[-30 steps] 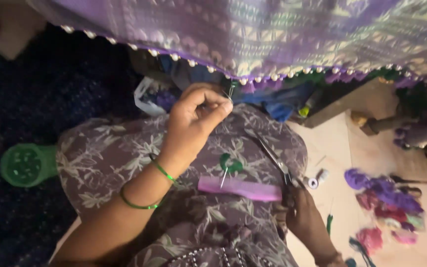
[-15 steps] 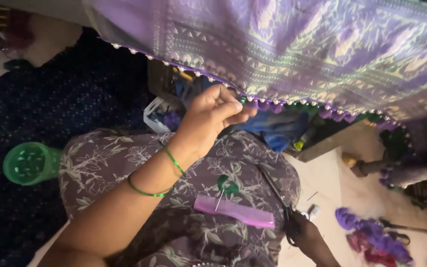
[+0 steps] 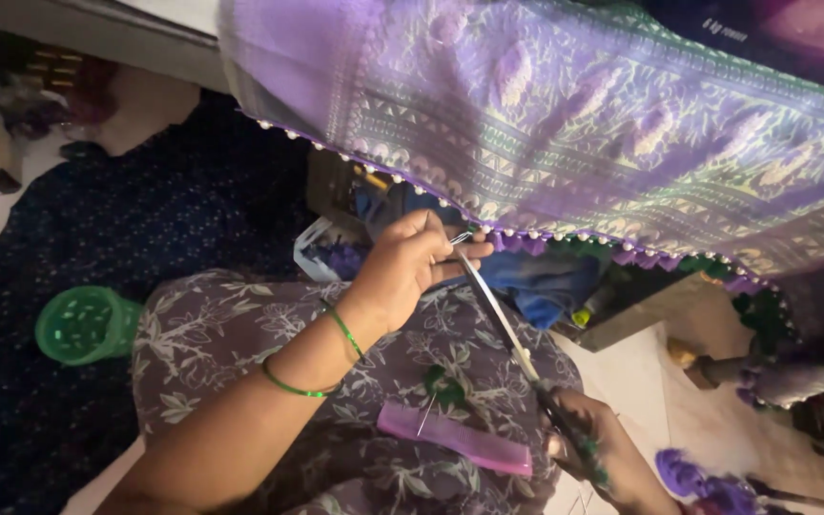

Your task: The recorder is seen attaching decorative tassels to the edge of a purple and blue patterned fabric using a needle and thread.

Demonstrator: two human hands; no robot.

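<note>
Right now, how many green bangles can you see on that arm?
2: one thin green bangle sits near the wrist of the left hand, the other green bangle lies farther up the forearm.

Two green bangles (image 3: pixel 321 358), floral grey dress (image 3: pixel 231 334)

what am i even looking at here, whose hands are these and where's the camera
The camera sits on a person's head and looks down at their own two bare hands and lap. The left hand, with green bangles on its wrist, pinches something small at the beaded edge of a hanging purple cloth. The right hand holds long scissors, blades pointing up toward that edge. On the lap lies a pink comb. A green round container lies to the left.
</note>
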